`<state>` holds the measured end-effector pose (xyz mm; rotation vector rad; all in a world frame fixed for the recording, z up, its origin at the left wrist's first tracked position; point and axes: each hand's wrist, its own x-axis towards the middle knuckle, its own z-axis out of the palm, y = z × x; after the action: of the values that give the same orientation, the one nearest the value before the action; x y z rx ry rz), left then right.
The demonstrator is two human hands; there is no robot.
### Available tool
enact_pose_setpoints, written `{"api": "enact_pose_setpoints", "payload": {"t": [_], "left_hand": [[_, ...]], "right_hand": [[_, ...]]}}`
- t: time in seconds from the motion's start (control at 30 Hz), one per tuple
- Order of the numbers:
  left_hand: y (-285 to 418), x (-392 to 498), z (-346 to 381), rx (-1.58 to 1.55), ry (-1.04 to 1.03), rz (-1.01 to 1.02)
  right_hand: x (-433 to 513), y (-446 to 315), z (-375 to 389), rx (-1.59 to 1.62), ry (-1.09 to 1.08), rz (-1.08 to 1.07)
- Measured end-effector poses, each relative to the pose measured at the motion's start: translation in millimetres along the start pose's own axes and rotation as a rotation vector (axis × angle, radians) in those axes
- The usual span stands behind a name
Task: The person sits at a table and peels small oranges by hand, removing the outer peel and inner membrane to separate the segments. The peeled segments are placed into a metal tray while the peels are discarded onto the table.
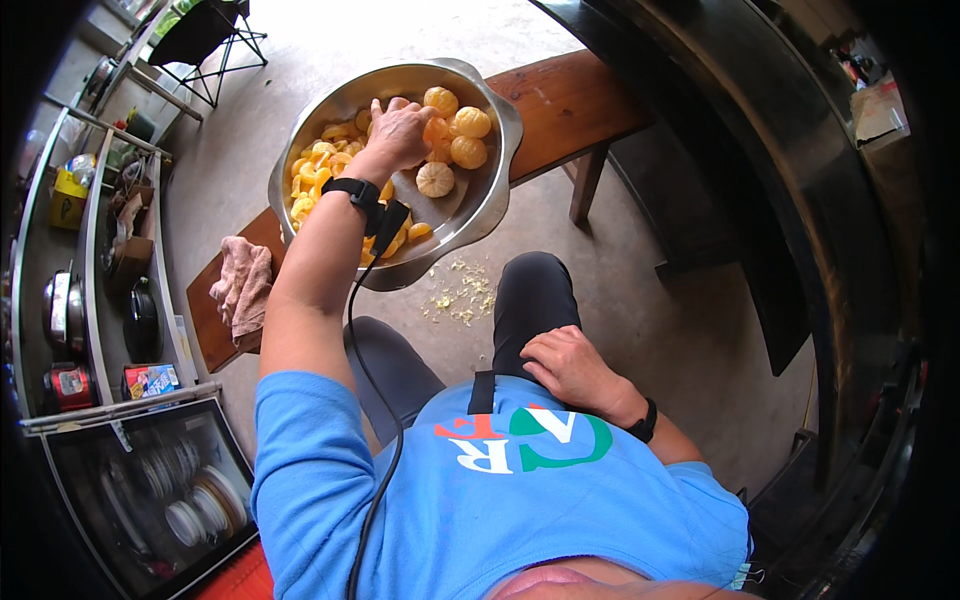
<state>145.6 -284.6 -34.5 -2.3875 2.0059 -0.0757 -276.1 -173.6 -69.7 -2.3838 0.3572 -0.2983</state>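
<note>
A large stainless steel bowl (501,196) holds citrus on a wooden bench. Inside it, loose peeled segments (306,186) are heaped along the left and front. Several whole peeled oranges or tangerines (469,152) are grouped at the right. One paler fruit (435,180) sits nearer me. My left hand (401,133) reaches in between the segments and whole fruit. Its fingertips are partly hidden, so any grip is unclear. A black strap with a cabled device (386,225) circles that wrist. My right hand (571,363) rests on my right thigh, holding nothing.
The wooden bench (562,105) runs under the bowl. A pinkish cloth (244,289) lies on its left end. Pale peel scraps (463,292) litter the floor between bench and knees. Shelving (94,225) with cookware and a glass-fronted cabinet (150,487) of dishes stand left. A folding chair (199,37) is farther off.
</note>
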Motion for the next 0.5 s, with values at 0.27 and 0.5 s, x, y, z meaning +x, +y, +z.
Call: {"api": "enact_pose_setpoints", "payload": {"t": [0.27,0.5], "left_hand": [[8,-71,-61,-1.009,0.144,0.056],[65,-225,-73,-1.896,-0.017,0.004]], "right_hand": [[7,-8,-14,-0.039,0.024,-0.047],[47,-36,-43,-0.072,0.097,-0.267]]}}
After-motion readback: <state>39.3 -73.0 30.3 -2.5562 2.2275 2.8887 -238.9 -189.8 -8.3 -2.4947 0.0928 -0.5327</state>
